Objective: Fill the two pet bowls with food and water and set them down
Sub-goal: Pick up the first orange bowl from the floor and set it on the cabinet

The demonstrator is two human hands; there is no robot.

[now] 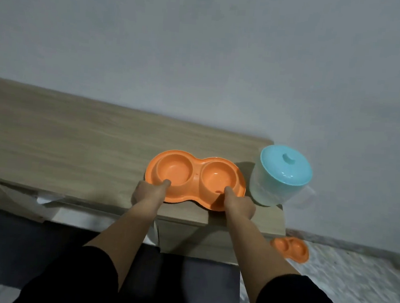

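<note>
Orange double bowl (196, 179) on the worktop (73, 145) looks unfilled, gripped at its near rim by your left hand (148, 194) and right hand (239, 206), so filling seems largely undone.

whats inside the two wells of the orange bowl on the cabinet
Both wells of the orange double bowl look empty: bare orange plastic, no kibble. The right well has a small dark speck near the right hand; water cannot be told.
</note>
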